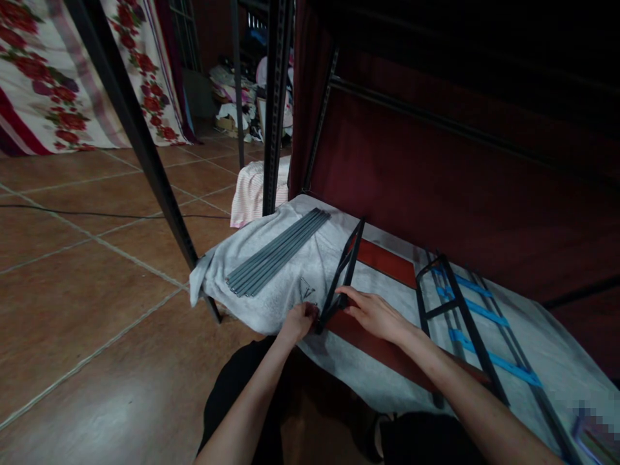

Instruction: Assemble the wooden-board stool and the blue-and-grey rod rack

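A narrow black metal frame (349, 258) stands at an angle on a light grey cloth (285, 258), at the end of two reddish-brown panels. My right hand (375, 313) is closed on the lower bar of this frame. Close by its near corner, my left hand (301, 321) has its fingers pinched together; what they hold is too small and dark to make out. Several small screws (307, 289) lie on the cloth just beyond my left fingers. One brown panel (387, 261) shows at the back, and another brown panel (378, 349) runs under my right forearm.
Several grey tubes (278, 252) lie side by side at left. A second black frame (467, 323) stands at right, beside dark bars with blue strips (484, 310). Shelf posts (145, 148) rise at left, with a dark red curtain (436, 168) behind and a cable (97, 212) across the floor.
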Motion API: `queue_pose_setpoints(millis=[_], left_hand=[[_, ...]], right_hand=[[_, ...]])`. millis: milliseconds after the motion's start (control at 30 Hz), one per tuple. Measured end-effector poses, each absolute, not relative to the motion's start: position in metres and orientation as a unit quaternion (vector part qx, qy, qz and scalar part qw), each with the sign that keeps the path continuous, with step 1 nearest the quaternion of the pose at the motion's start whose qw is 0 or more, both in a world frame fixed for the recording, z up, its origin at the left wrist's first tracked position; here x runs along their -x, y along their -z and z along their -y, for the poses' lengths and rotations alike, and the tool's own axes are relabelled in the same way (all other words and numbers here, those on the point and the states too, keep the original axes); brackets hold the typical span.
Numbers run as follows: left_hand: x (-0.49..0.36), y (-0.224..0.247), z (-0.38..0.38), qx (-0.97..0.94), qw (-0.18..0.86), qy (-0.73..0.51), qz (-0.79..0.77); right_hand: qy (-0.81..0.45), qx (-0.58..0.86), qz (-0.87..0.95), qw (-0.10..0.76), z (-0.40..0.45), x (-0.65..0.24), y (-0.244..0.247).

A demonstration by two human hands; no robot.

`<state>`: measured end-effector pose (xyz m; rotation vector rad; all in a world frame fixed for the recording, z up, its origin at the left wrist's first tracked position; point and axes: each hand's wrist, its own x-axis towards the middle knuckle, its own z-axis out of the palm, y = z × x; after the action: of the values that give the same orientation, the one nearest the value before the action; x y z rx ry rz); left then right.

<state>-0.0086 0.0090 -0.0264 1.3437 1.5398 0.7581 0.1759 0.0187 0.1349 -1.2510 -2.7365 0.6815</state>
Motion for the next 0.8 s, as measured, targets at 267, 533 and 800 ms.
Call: queue_pose_setpoints(millis=[267, 533, 800], left_hand=[[0.009, 0.015, -0.003, -0.578, 0.429, -0.293, -0.630], [0.008, 0.014, -0.006, -0.597, 0.410, -0.257, -0.641], [0.009, 0.022, -0.008, -0.660, 0.358, -0.244, -0.614]], right_hand=[[-0.222, 0.410, 0.884, 0.028, -0.019, -0.176, -0.133], [-0.219, 0.408, 0.886, 0.027, -0.019, -0.176, -0.131], [-0.220, 0.395, 0.892, 0.034, -0.019, -0.175, -0.126]])
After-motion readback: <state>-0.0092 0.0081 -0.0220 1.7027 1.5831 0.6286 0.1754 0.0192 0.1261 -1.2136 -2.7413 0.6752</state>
